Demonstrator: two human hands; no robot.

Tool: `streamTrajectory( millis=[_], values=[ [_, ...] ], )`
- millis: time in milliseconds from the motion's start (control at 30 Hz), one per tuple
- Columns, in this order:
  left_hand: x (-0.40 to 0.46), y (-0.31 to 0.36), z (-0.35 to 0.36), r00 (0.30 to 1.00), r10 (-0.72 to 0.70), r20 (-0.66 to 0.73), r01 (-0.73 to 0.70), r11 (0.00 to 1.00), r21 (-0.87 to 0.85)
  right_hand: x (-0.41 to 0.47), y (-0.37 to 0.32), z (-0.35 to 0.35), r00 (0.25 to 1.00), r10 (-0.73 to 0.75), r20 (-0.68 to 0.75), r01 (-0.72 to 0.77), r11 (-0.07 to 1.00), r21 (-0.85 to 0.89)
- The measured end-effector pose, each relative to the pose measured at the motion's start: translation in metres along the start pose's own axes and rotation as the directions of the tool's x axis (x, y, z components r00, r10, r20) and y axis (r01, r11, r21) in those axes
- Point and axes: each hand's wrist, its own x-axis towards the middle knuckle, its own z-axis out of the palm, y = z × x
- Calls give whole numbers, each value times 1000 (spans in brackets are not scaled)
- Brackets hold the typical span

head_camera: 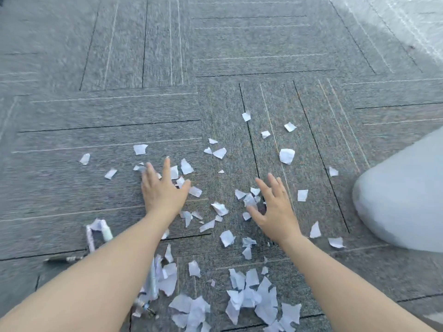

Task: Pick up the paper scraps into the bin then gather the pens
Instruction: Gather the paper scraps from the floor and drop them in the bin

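Note:
Several white paper scraps (286,155) lie scattered over the grey carpet, with a denser heap (254,295) near the bottom edge. My left hand (163,190) is spread flat, palm down, over scraps at the left of the middle. My right hand (274,207) hovers with fingers apart and curled over a small cluster of scraps (249,200). Neither hand holds anything that I can see. Pens lie at the lower left: a pale one (106,232), a purple-white one (90,238), a dark one (66,259), and one (152,283) partly hidden by my left forearm.
A pale grey rounded object (402,202), possibly the bin, stands at the right edge. The floor is grey carpet tiles (143,111) with thin lines. A bright patch lies at the top right corner.

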Motion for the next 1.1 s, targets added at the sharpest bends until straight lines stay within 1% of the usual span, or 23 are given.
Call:
streamTrajectory(
  millis=[33, 100, 167, 233, 267, 367, 433, 500, 567, 600, 633, 667, 700, 767, 833, 900, 967, 1100],
  values=[
    [8, -2, -2, 999, 29, 23, -28, 1000, -6, 3, -6, 6, 999, -46, 6, 46, 999, -1],
    [14, -4, -1, 987, 149, 53, -147, 989, -32, 3, -15, 18, 990, -137, 11, 137, 991, 0],
    [7, -6, 4, 967, 248, 56, -239, 962, -134, -4, -18, 32, 976, -214, -25, 215, 976, 34],
    [-6, -7, 12, 957, 291, 14, -278, 926, -254, -13, -18, 41, 958, -274, -91, 280, 958, 66],
    [-13, -8, 15, 951, 309, -22, -302, 911, -281, -17, -16, 43, 940, -315, -129, 324, 944, 59],
    [-34, -10, 23, 897, 417, -145, -440, 869, -226, -26, -12, 41, 882, -421, -214, 430, 903, -2],
    [-48, -10, 27, 868, 471, -154, -495, 845, -205, -29, -15, 34, 871, -424, -248, 444, 896, 30],
    [-65, -9, 30, 863, 493, -110, -504, 826, -250, -28, -17, 27, 881, -383, -277, 414, 908, 62],
    [-77, -10, 32, 849, 515, -118, -526, 802, -282, -21, -13, 19, 916, -292, -275, 305, 952, 4],
    [-81, -10, 33, 844, 518, -140, -536, 806, -251, -17, -10, 13, 939, -223, -261, 216, 975, -54],
    [-83, -10, 32, 851, 504, -148, -524, 832, -181, -12, -8, 7, 957, -152, -245, 123, 984, -130],
    [-84, -9, 31, 870, 474, -133, -486, 870, -86, -9, -7, 1, 970, -101, -223, 52, 976, -213],
    [-84, -8, 29, 897, 432, -95, -432, 901, 20, -8, -7, -2, 980, -80, -184, 25, 958, -285],
    [-85, -4, 27, 936, 351, -5, -346, 924, 166, -10, -16, -4, 994, -100, -55, 72, 924, -375],
    [-86, 1, 28, 942, 332, 57, -335, 912, 236, -8, -29, 1, 992, -110, 67, 128, 908, -398],
    [-83, 6, 29, 936, 346, 69, -352, 910, 219, -1, -41, 5, 986, -116, 123, 155, 909, -387],
    [-77, 14, 27, 918, 391, 70, -397, 909, 126, 3, -50, 6, 971, -144, 192, 202, 922, -331],
    [-77, 18, 27, 815, 547, 191, -561, 828, 25, -17, -48, 10, 904, -256, 344, 341, 915, -215]
  ],
)
